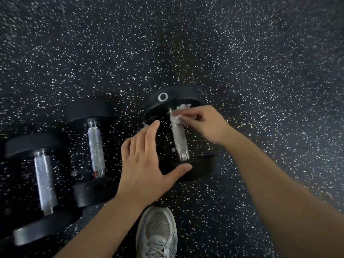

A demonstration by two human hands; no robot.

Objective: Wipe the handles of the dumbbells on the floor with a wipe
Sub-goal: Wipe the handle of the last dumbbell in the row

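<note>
Three black dumbbells with knurled metal handles lie on the speckled floor. On the right dumbbell (pixel 193 169), my right hand (pixel 206 123) pinches a white wipe (pixel 178 113) against the far end of its handle (pixel 179 140), near the far head marked with a white ring. My left hand (pixel 147 164) hovers flat and open beside that handle, its thumb over the near head. The middle dumbbell (pixel 95 148) and the left dumbbell (pixel 44 183) lie untouched to the left.
A grey mesh sneaker (pixel 157 233) stands on the floor just below my hands. Black rubber flooring with white flecks (pixel 186 43) stretches away on the far side and to the right.
</note>
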